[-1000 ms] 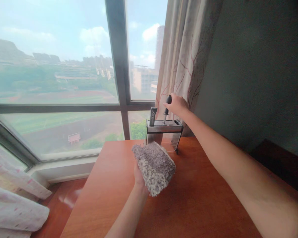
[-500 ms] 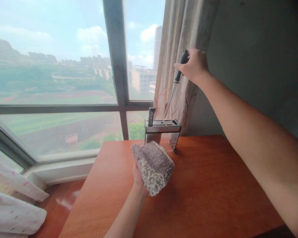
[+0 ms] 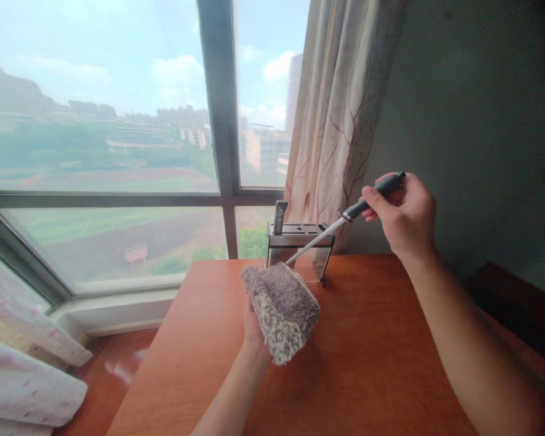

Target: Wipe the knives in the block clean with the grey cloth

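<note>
My right hand is closed around the black handle of a sharpening steel. The thin rod slants down to the left, and its tip reaches the top edge of a folded grey towel. Whether the tip touches the cloth I cannot tell. My left hand holds the towel up from beneath, over the table, with most of its fingers hidden behind it. Behind the towel stands a knife block with a metal slotted top and clear sides. One knife handle sticks up from its left slot.
The reddish-brown wooden table stretches under both hands. Beyond it are a large window and a patterned curtain. A dark wall rises at the right, and another curtain hangs low at the left.
My right hand has come down and to the right with the sharpening steel, whose tip moved from above the knife block to the towel. My left hand and the towel stay nearly still.
</note>
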`<action>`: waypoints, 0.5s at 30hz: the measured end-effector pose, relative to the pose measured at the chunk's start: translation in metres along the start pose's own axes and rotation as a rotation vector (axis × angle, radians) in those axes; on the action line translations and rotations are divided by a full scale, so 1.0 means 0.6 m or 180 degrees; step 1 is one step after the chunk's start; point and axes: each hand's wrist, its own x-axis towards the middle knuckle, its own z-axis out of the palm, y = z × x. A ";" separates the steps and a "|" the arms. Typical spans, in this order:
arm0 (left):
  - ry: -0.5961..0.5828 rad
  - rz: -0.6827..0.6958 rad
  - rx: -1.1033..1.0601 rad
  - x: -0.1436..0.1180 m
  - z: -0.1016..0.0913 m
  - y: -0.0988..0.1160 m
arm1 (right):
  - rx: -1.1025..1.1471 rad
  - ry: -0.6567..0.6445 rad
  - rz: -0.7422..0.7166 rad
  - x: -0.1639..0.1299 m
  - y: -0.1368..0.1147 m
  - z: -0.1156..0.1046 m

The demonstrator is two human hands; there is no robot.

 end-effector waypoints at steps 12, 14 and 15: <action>-0.0127 -0.0064 -0.0289 0.015 -0.025 0.017 | 0.1479 0.0207 0.2171 -0.343 0.090 -0.005; -0.0102 0.0037 -0.0366 0.018 -0.030 0.025 | 0.1535 -0.0473 0.2406 -0.379 0.106 -0.004; -0.0097 0.0102 -0.0403 0.020 -0.031 0.029 | 0.1516 -0.0813 0.2473 -0.392 0.114 -0.003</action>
